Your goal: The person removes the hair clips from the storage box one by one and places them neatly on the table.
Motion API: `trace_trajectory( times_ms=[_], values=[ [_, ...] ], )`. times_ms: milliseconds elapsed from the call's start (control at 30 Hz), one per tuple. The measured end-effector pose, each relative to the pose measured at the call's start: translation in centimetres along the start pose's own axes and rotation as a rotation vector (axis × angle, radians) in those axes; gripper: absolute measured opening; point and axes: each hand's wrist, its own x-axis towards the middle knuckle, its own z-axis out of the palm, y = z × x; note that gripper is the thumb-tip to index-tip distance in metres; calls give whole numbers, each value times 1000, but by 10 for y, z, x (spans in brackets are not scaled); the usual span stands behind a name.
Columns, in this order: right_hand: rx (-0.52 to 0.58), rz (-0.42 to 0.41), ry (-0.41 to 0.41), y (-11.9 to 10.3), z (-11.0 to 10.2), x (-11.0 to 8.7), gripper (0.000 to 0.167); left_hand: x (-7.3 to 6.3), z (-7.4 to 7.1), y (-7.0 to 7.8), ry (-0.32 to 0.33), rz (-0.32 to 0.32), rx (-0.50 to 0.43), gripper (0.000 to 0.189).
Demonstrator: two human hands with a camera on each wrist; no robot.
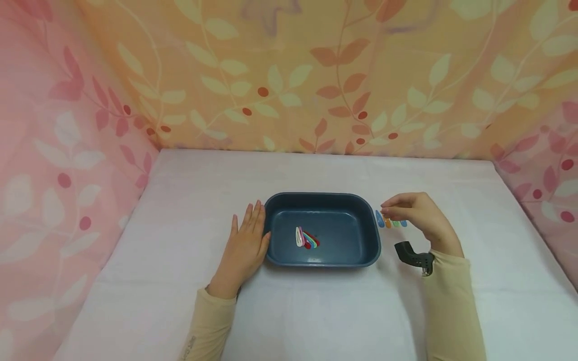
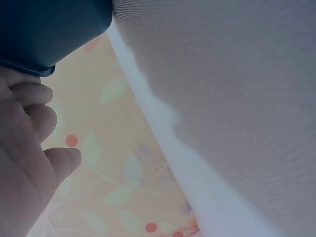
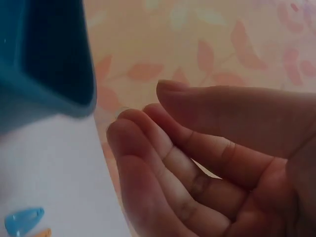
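Observation:
A dark blue rectangular basin (image 1: 345,238) stands mid-table, with a small cluster of coloured snap hair clips (image 1: 299,236) on its floor, left of centre. Against its left wall rests my left hand (image 1: 244,245), fingers extended; the left wrist view shows those fingers (image 2: 42,121) at the basin's rim (image 2: 29,69). Just right of the basin, several more clips lie in a row, among them a blue hair clip (image 1: 380,219) and an orange one (image 1: 387,222). Over this row hovers my right hand (image 1: 422,215). Its fingers (image 3: 138,173) are loosely bent, the thumb apart, and nothing shows between them.
White cloth covers the table (image 1: 316,311). Patterned fabric (image 1: 289,75) hangs behind it and along both sides. A black wrist mount (image 1: 413,258) sticks out from the right sleeve.

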Motion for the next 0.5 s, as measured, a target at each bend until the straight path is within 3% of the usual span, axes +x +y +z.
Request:
trace_trajectory(
  times_ms=[267, 500],
  values=[
    [32, -54, -55, -20, 17, 6, 26, -1, 1, 0, -11, -11, -3, 62],
    [50, -92, -106, -39, 33, 14, 26, 0, 0, 0, 10, -1, -8, 61]
  ],
)
